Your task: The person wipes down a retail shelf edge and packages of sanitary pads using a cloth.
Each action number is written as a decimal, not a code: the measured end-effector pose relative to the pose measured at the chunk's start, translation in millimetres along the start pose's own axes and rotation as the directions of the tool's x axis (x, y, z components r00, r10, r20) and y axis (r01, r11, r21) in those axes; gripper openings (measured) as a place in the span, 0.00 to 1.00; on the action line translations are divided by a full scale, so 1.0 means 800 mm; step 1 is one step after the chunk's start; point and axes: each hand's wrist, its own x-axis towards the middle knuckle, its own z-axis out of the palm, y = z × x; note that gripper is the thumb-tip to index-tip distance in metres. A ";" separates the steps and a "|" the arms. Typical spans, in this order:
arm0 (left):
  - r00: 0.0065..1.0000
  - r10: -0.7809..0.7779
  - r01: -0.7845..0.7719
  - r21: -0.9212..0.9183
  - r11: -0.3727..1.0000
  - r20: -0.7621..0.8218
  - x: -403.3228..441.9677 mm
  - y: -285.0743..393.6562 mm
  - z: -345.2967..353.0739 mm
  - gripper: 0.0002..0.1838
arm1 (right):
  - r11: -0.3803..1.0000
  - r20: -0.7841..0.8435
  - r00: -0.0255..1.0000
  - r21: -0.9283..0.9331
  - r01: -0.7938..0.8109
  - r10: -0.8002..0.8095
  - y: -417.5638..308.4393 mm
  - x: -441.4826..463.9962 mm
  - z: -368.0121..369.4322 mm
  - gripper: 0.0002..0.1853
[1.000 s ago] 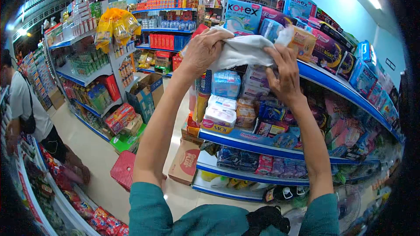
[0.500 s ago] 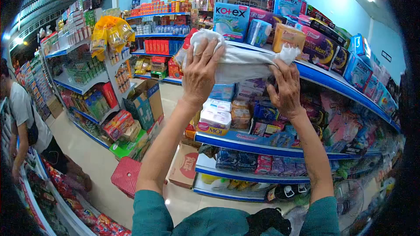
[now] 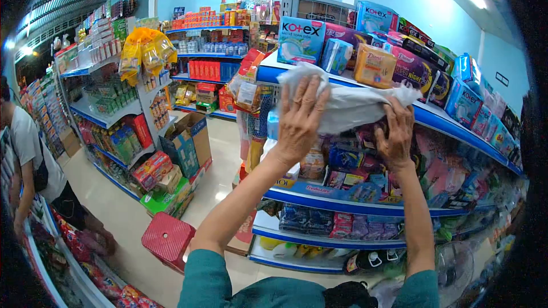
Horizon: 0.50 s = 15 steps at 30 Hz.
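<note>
A white cloth is stretched between my two hands along the front edge of the upper shelf. My left hand holds its bunched left end, the fingers laid over the fabric near the shelf's corner. At the right end, my right hand grips the cloth with bent fingers, and a crumpled tip sticks up above them. Just behind the cloth on the shelf stand a Kotex pack, a small blue pack and an orange Diana pack.
Lower shelves hold more packs below my hands. A red stool and cardboard boxes stand on the floor at left. Bagged goods hang at the shelf's end. Another person is at the far left.
Both hands have moved right along the shelf edge, carrying the cloth with them. The hanging bagged goods and the shelf's left corner now show more fully.
</note>
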 end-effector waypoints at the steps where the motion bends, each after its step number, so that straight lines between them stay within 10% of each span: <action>1: 1.000 -0.008 0.008 -0.046 0.999 -0.001 0.001 0.006 0.003 0.27 | 1.000 -0.002 1.000 -0.012 -0.007 0.007 0.006 -0.003 -0.002 0.28; 15: 0.996 0.080 -0.075 -0.118 0.990 0.046 0.009 0.047 0.022 0.27 | 0.984 -0.042 0.994 -0.145 -0.107 0.102 0.053 -0.036 -0.016 0.27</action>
